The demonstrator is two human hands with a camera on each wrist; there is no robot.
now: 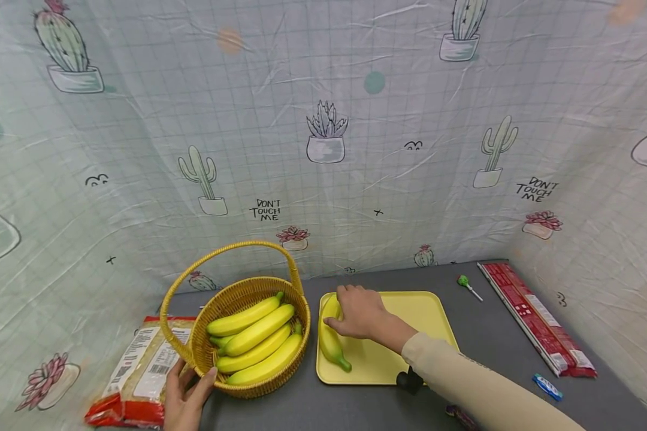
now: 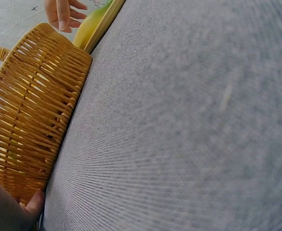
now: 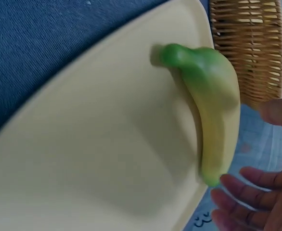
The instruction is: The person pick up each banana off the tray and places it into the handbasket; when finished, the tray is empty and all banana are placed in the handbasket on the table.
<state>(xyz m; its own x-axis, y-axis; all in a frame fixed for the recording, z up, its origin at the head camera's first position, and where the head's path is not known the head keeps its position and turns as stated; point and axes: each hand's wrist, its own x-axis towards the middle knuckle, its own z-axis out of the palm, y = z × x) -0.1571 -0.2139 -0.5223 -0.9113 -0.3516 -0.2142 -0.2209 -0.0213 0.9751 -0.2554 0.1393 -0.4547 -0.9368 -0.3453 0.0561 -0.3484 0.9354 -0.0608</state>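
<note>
nearest the camera, a wicker basket of bananas is steadied at its near rim by the left hand, while the right hand, fingers loosely open, touches a light, smooth, probably firm banana on the yellow tray's left edge, best grasped mid-length.

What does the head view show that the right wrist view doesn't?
Only the head view shows four yellow bananas inside the woven wicker basket, the left hand holding the basket's rim, a red-edged food packet, a green lollipop and a long red box.

Only the right wrist view shows the tray banana's green stem up close.

Both show the single yellow banana on the yellow plastic tray, with the right hand beside the basket.
</note>
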